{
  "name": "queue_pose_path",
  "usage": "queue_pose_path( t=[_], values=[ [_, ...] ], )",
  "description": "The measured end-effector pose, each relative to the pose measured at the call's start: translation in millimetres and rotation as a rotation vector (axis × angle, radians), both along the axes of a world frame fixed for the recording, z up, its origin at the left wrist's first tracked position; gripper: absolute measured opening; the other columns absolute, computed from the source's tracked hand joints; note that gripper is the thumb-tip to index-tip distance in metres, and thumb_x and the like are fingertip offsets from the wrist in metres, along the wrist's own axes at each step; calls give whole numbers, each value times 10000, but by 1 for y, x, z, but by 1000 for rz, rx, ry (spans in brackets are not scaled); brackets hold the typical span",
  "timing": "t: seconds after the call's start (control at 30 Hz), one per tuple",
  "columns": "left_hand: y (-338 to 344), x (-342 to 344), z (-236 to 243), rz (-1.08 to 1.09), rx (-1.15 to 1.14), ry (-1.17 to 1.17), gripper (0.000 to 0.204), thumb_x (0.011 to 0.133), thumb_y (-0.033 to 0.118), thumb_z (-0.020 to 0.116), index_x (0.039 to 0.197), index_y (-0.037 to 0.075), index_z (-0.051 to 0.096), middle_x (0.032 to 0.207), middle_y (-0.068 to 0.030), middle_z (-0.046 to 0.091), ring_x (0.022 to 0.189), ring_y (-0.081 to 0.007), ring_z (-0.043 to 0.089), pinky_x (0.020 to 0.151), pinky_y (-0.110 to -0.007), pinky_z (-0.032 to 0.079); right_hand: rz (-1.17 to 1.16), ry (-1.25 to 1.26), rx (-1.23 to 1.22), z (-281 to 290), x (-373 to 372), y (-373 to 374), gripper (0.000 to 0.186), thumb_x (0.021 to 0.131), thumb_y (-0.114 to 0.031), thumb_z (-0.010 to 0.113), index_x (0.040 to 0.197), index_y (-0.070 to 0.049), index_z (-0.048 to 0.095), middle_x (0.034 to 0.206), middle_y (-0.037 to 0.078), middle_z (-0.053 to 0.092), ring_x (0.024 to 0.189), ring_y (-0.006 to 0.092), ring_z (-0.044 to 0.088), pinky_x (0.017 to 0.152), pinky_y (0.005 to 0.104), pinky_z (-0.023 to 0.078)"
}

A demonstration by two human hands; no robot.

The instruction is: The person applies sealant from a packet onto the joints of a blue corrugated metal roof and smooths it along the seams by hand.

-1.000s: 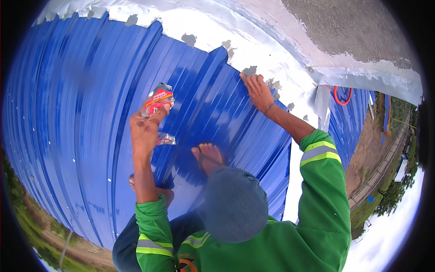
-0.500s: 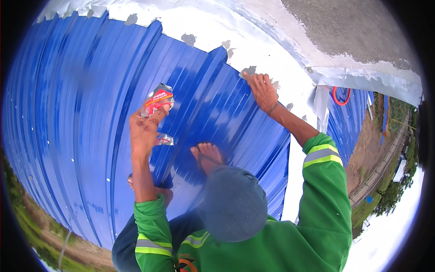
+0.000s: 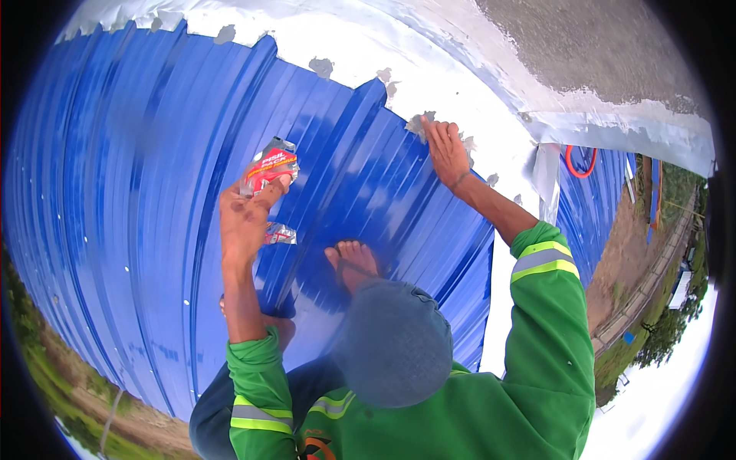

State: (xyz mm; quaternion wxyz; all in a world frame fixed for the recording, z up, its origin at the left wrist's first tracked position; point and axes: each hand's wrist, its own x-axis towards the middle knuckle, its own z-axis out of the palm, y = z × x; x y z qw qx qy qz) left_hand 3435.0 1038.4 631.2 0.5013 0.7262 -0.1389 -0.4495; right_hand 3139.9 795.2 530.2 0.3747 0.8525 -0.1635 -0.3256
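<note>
My left hand (image 3: 247, 218) grips a crumpled red and silver foil packet (image 3: 274, 167), pinching its lower end between thumb and fingers. The packet is over the blue ribbed metal roof sheet (image 3: 169, 169). At the upper right my right hand (image 3: 448, 157) has its fingers stretched out. Its fingertips touch a grey smear of putty-like paste (image 3: 415, 126) where the blue sheet meets the white strip (image 3: 452, 84). I cannot tell whether paste is on the fingers. Below my left hand, a second silver and red foil packet (image 3: 281, 234) lies on the sheet.
Several more grey smears (image 3: 321, 67) dot the white strip's edge. A rough concrete surface (image 3: 590, 46) is beyond it. A red loop (image 3: 581, 162) lies on the sheet at right. A bare foot (image 3: 354, 261) rests on the ribs. Ground and grass (image 3: 652, 284) show past the roof's right edge.
My right hand's fingers have shifted slightly to the right, and more of the grey smear shows beside them. My left hand still holds the foil packet in nearly the same place.
</note>
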Motion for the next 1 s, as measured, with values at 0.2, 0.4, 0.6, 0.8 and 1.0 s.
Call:
queue_pose_path(
  t=[0.2,0.4,0.6,0.8,1.0],
  values=[
    [-4,-2,3,-33,119,-17,267,879,180,747,1090,17,735,836,-3,695,724,-58,559,672,-232,424,-26,-125,101,8,-10,7,732,939,-197,509,1597,-60,221,1155,64,501,1107,223,442,1009,387,306],
    [-9,-8,11,-90,48,-35,257,882,191,748,1072,19,739,829,4,691,714,-56,547,658,-233,410,-22,-181,123,-11,-3,8,731,941,-180,520,1597,-68,219,1131,73,485,1080,227,446,1008,397,315],
    [-18,-11,14,-73,25,-71,219,902,210,752,1019,25,739,808,7,671,678,-45,517,644,-227,396,-180,-452,88,2,-23,-18,684,901,-115,558,1547,-86,336,1086,92,479,1028,252,447,990,412,325],
    [-25,-19,17,-41,-38,-106,282,919,217,741,1116,16,728,872,-31,697,788,-82,604,748,-235,460,-432,-760,232,22,-44,19,702,795,-1,585,1478,-90,445,1064,117,498,978,285,453,909,424,351],
    [-27,-21,11,-12,-8,-142,339,920,264,748,1145,13,716,907,-57,736,842,-107,661,758,-262,493,-721,-1064,662,20,-27,114,656,753,-43,648,1398,-103,544,1072,117,514,1008,297,475,893,441,358]
  ],
)
